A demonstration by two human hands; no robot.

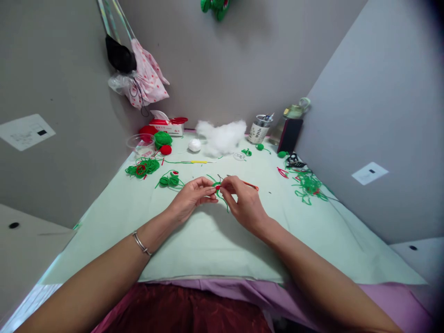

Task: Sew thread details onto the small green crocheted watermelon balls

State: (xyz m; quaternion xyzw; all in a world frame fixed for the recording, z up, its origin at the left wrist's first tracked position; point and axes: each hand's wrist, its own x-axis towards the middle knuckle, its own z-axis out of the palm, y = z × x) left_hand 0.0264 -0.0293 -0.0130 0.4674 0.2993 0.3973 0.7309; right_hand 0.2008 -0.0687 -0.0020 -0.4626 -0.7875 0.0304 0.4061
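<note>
Between the fingertips of my left hand [194, 196] is a small red and green crochet piece [218, 187], with green yarn tails trailing above and below it. My right hand [243, 201] is closed in a pinch against the right side of this piece; what its fingertips grip is too small to make out. A thin dark strand [219, 177] curls just above the fingers. From behind my right hand sticks out an orange-handled tool [252, 186]; whether it lies on the table or is held, I cannot tell.
Green yarn bundles [169, 180] and tangled yarn [143, 167] lie left. A yellow-handled crochet hook [199, 162] and white stuffing [224, 138] lie behind my hands. On the right are loose green yarn [310, 186], a dark phone-like slab [290, 135] and a pen can [259, 129].
</note>
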